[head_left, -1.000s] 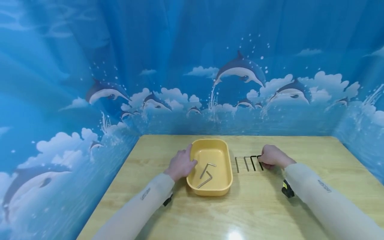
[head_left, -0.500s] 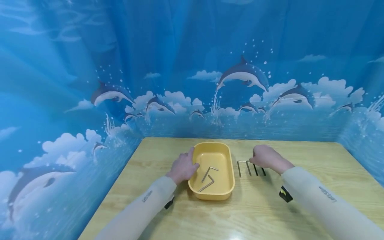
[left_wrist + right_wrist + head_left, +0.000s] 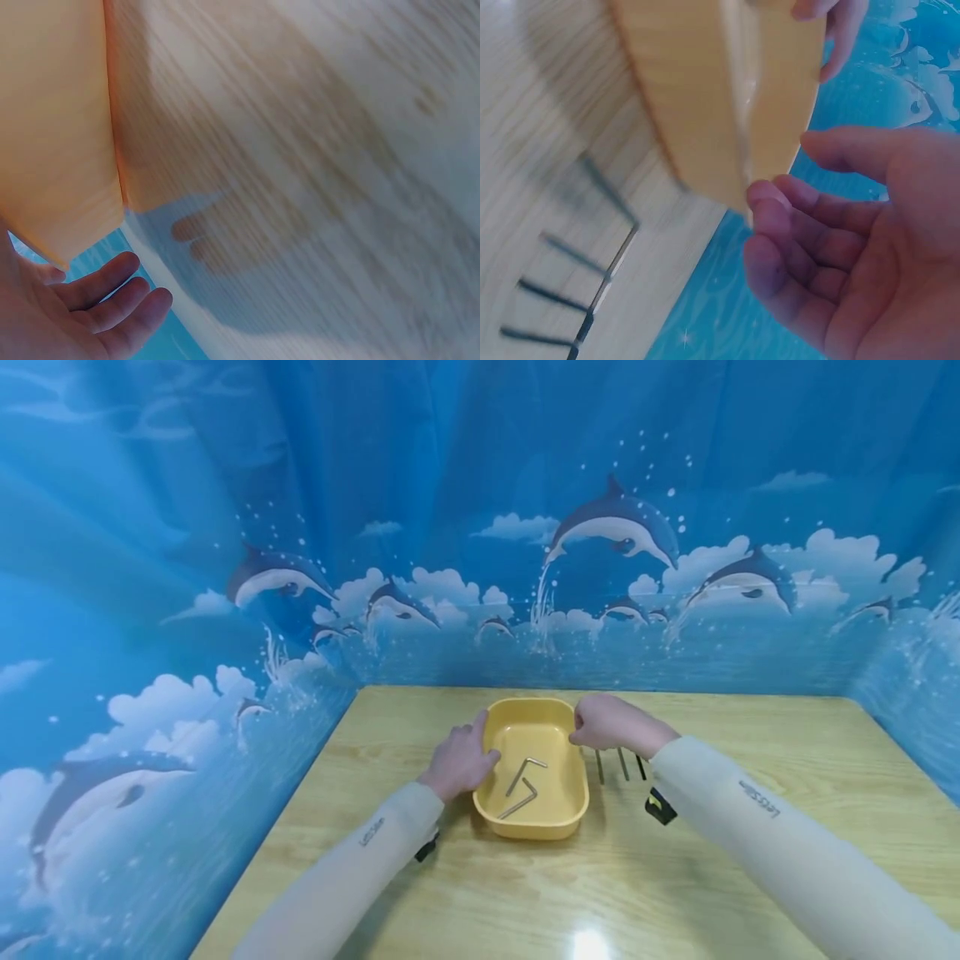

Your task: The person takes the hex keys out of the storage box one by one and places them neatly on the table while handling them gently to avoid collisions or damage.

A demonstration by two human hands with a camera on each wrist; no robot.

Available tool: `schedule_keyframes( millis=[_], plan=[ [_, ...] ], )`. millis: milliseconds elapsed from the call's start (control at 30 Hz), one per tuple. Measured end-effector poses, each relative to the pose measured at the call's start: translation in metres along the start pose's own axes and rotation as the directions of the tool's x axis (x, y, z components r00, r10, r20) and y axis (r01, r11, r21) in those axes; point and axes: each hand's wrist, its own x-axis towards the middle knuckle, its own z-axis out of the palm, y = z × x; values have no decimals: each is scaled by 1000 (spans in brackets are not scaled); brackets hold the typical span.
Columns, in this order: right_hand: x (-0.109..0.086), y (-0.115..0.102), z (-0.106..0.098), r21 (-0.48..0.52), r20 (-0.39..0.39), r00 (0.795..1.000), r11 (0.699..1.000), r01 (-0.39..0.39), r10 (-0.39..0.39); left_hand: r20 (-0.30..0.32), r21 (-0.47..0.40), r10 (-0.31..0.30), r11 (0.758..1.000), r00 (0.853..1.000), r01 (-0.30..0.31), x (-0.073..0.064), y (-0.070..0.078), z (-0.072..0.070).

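Observation:
A yellow rectangular tray [image 3: 540,817] stands on the table, with two silver Allen keys [image 3: 521,772] lying inside. My left hand [image 3: 459,762] holds its left rim, thumb over the inner side; in the left wrist view the other fingers [image 3: 124,315] extend loosely. Over the tray's far right rim is my right hand [image 3: 611,720]. In the right wrist view, its thumb and loosely bent fingers stand apart, and nothing shows between them. Several more Allen keys [image 3: 574,255], silver and black, lie in a row to the tray's right, partly hidden by that hand in the head view.
The light wood table [image 3: 675,877] carries everything. Behind and to the left hangs a blue curtain [image 3: 465,527] printed with dolphins, meeting the table's far edge. Dark wrist devices [image 3: 660,806] hang beneath the sleeves.
My right hand has moved left, from the right end of the Allen key row to the tray's far right rim. The left hand, tray and two keys inside stay put.

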Motion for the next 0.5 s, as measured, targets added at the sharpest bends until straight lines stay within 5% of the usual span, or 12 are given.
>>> schedule_keyframes(
  millis=[167,500],
  plan=[
    [16,-16,0,51,97,995,999,2,-7,18,-7,-8,1000,1000,8,-1,0,-1],
    [45,-46,12,2,151,987,998,-58,57,6,36,14,999,1000,-14,3,0,-2]
  ],
)
